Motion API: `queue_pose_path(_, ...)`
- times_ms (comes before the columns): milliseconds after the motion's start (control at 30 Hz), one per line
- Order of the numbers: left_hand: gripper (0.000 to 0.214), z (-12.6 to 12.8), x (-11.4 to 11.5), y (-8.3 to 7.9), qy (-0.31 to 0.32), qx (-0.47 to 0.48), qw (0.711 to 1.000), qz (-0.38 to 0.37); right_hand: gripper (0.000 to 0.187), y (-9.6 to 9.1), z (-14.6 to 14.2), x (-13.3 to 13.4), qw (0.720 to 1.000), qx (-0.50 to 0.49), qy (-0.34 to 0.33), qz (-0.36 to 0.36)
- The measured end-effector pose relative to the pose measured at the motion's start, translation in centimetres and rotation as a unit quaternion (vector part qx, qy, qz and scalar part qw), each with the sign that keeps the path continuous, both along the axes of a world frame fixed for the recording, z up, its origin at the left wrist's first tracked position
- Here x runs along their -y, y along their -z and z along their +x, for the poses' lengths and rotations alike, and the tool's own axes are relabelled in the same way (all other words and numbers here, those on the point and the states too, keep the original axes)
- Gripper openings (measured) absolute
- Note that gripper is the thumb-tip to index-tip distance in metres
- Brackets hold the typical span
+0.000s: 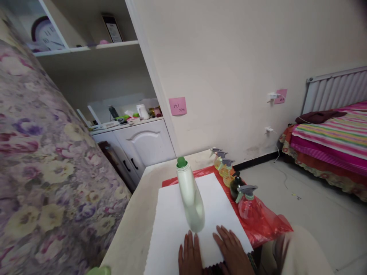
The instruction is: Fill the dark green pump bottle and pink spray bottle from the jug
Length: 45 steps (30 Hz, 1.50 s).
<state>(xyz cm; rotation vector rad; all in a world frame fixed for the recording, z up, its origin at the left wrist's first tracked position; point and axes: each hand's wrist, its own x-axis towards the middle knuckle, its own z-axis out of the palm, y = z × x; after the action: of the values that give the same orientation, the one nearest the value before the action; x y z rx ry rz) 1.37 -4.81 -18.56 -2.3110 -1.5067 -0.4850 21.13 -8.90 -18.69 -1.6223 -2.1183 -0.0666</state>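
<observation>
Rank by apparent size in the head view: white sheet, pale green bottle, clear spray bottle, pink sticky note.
1. White sheet
2. Pale green bottle
3. Clear spray bottle
4. Pink sticky note, though it is farther away, so its rank is unsure.

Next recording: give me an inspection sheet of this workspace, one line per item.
Surface: pale table bearing a red plastic sheet and a white sheet.
Job's things: pale green bottle with a green cap, upright on the white sheet.
Clutter: row of spray bottles along the table's right edge.
Hands: left hand and right hand flat on the white sheet, holding nothing.
Cables: white cable from a wall socket.
Surroundings: floral fabric, white cupboard, bed.
</observation>
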Motion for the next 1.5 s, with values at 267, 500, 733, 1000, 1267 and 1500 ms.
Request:
queue_pose_path(267, 0.069, 0.5, 0.5, -1.3, -0.021, 0.003, 0.999, -0.046, 0.096, 0.5, 0.0, -0.2, 1.000, -0.005, -0.004, -0.003)
queue_pose_path(500, 0.073, 0.2, 0.3, -0.5, -0.017, -0.014, 0.999, -0.044, 0.093, 0.0, 0.0, 0.0, 1.000, -0.006, -0.002, 0.012)
queue_pose_path(733, 0.072, 0.2, 0.1, -0.1, -0.015, -0.015, 1.000, -0.019, 0.094, -0.2, 0.1, 0.1, 1.000, -0.008, 0.000, 0.001)
queue_pose_path(1000, 0.066, 0.4, 0.4, -0.9, -0.020, -0.008, 0.999, -0.027, 0.094, -0.1, 0.1, 0.1, 1.000, -0.016, -0.006, 0.002)
queue_pose_path(1267, 0.072, 0.2, 0.4, -0.4, -0.019, -0.026, 0.999, -0.024, 0.094, -0.5, 0.0, 0.3, 1.000, -0.017, -0.004, -0.020)
queue_pose_path(1500, 0.069, 0.3, 0.3, -0.5, -0.012, 0.001, 1.000, -0.015, 0.093, 0.0, -0.1, 0.2, 1.000, -0.014, -0.001, 0.000)
